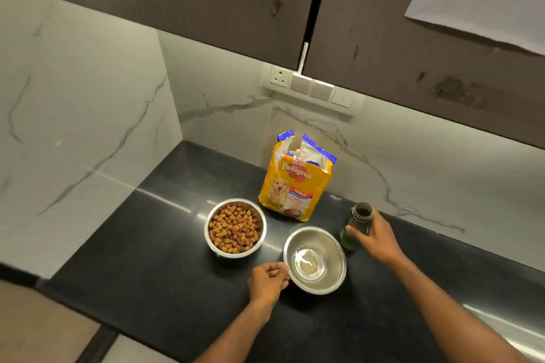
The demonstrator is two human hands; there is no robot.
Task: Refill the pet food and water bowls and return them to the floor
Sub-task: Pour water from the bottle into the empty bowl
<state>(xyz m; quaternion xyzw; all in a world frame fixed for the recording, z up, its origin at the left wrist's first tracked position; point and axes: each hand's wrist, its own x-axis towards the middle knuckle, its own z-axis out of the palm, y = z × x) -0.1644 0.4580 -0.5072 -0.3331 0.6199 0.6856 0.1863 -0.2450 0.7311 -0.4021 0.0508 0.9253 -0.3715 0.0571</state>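
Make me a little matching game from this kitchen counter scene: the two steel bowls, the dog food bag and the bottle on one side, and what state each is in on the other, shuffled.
Things:
1. left steel bowl
2. right steel bowl
3. dog food bag
4. bottle

States:
A. stands upright, torn open at the top
B. uncapped, held by the right hand
C. full of brown kibble
D. holds no kibble, left hand at its rim

Pairs: 1-C, 2-D, 3-A, 4-B
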